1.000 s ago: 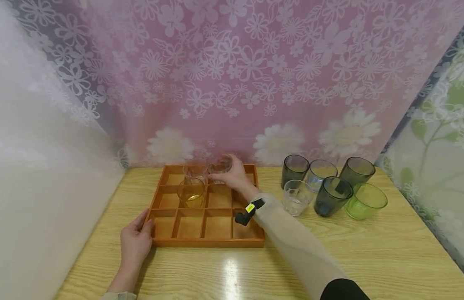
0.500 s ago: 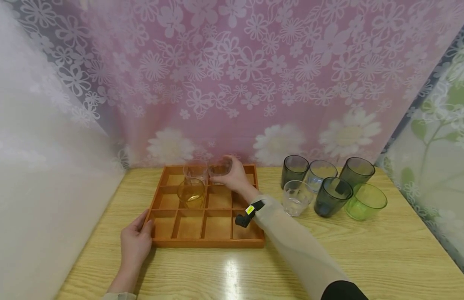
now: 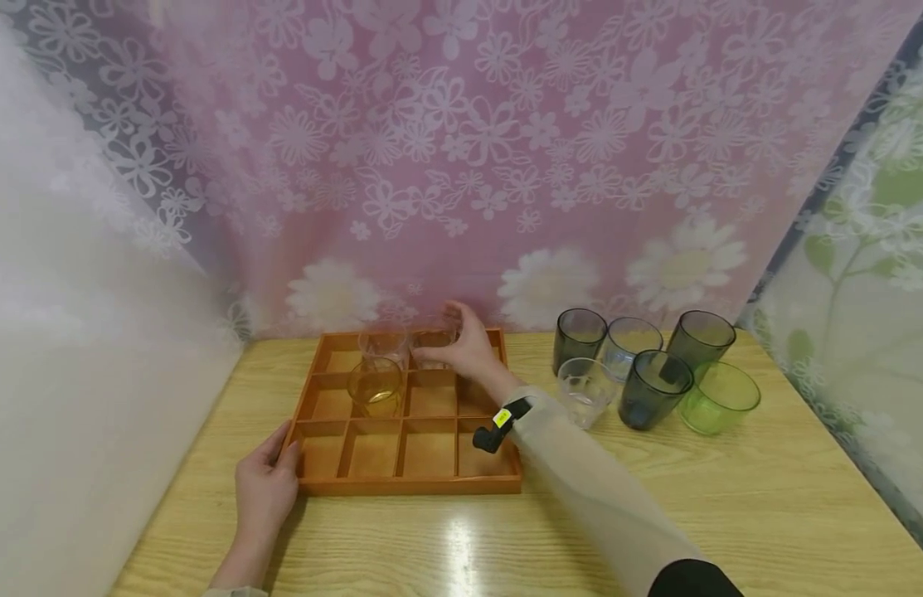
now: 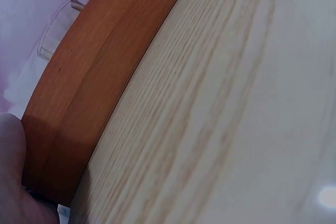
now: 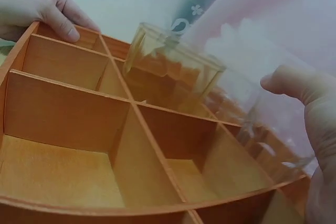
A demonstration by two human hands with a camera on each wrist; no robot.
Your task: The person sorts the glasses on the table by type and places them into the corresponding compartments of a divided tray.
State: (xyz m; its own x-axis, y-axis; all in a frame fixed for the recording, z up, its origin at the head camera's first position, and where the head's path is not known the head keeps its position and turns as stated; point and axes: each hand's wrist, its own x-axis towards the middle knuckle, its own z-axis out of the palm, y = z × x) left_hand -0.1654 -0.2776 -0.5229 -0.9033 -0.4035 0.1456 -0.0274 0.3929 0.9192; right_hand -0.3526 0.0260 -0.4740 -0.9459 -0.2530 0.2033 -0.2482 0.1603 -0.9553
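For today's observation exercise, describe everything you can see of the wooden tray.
The wooden tray is orange-brown and square, split by thin dividers into a grid of open compartments. It lies flat on the table. Three glasses stand in its far and middle compartments; the near row shows none. The left hand holds its near left corner; the right hand grips a clear glass at the back row.

There are 3 glasses (image 3: pixel 376 385) in 1 tray (image 3: pixel 409 485) and 6 cups (image 3: pixel 652 390) beside it.
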